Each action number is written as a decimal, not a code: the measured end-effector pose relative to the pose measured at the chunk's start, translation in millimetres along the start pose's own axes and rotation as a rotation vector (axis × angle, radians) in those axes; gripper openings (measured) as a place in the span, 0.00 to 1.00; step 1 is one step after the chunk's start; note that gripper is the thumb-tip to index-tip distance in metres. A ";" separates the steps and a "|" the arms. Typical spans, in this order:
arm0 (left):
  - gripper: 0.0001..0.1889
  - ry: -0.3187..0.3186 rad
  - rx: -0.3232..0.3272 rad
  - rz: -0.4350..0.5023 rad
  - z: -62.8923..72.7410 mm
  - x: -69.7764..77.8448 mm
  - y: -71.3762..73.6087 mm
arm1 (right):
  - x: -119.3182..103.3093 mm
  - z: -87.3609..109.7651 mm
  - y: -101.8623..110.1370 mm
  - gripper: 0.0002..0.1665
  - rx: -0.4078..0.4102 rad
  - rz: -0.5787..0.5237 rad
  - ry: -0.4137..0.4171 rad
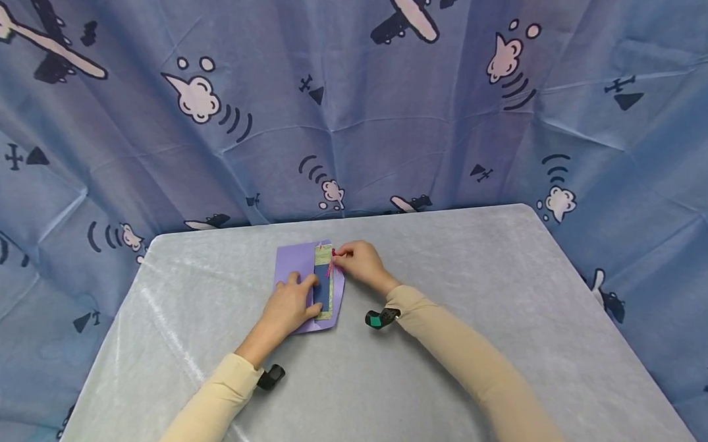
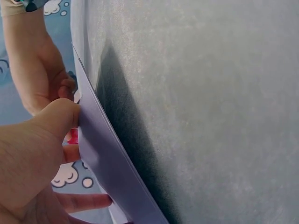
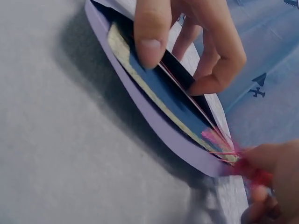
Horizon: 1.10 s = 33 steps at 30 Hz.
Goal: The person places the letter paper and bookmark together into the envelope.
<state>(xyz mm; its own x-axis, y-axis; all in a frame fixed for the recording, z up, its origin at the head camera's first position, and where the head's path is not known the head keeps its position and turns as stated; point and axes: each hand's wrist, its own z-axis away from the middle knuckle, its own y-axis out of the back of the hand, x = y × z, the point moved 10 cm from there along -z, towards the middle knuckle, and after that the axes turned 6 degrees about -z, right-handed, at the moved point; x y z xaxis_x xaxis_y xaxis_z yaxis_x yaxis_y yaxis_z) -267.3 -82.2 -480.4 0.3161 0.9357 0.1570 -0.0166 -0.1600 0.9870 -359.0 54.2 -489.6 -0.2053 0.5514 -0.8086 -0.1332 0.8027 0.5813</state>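
A purple folded card (image 1: 293, 258) lies on the table, with a blue panel (image 1: 322, 282) bordered in yellow-green patterned paper along its right side. My left hand (image 1: 288, 304) rests over it, fingers spread. In the right wrist view the left thumb (image 3: 152, 42) presses the blue panel and a bent finger touches near the fold. From the left wrist view, the left hand (image 2: 32, 158) is at the edge of the purple card (image 2: 110, 154), seen edge-on. At the upper right edge my right hand (image 1: 362, 263) pinches a red-pink tassel (image 1: 330, 268), whose strands (image 3: 212, 137) lie over the panel.
A grey cloth-covered table (image 1: 482, 294) spreads around the card. Behind it hangs a blue curtain (image 1: 374, 147) printed with planes and clouds. Dark wrist-worn devices (image 1: 270, 377) sit below both forearms.
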 end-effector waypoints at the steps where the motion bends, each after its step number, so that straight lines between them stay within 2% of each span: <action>1: 0.22 0.000 -0.002 0.001 0.1 0.1 0.1 | -0.2 1.4 -1.7 0.10 -0.012 0.027 -0.008; 6: 0.22 -0.005 -0.005 0.002 0.5 0.7 0.5 | -3.0 5.5 -6.4 0.12 -0.039 0.112 0.000; 10: 0.22 0.001 -0.004 -0.001 0.7 0.2 2.0 | -4.9 4.3 -0.9 0.12 0.024 0.116 0.044; 14: 0.22 0.006 -0.010 0.000 0.0 -0.6 1.5 | -0.7 3.3 3.2 0.08 0.057 0.118 0.050; 17: 0.22 0.004 -0.012 -0.001 -0.6 -0.9 0.2 | 4.3 2.6 0.8 0.13 0.032 0.117 0.041; 20: 0.22 0.000 -0.007 0.000 -0.5 -1.1 -0.6 | 8.1 1.5 -1.6 0.23 0.015 0.115 0.047; 24: 0.22 -0.006 0.008 0.007 0.1 -1.4 -0.9 | 8.5 0.5 -3.5 0.33 0.002 0.129 0.079; 33: 0.21 -0.004 -0.003 0.006 -0.5 -2.0 -0.9 | 4.1 0.5 -7.3 0.32 -0.033 0.185 0.122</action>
<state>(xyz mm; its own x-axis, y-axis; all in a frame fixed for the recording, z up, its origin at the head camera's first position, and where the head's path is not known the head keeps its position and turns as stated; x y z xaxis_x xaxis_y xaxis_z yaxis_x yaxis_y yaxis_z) -268.4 -83.8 -481.6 0.3197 0.9335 0.1625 -0.0212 -0.1644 0.9862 -358.4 50.7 -497.2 -0.3446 0.6554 -0.6721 -0.1139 0.6814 0.7230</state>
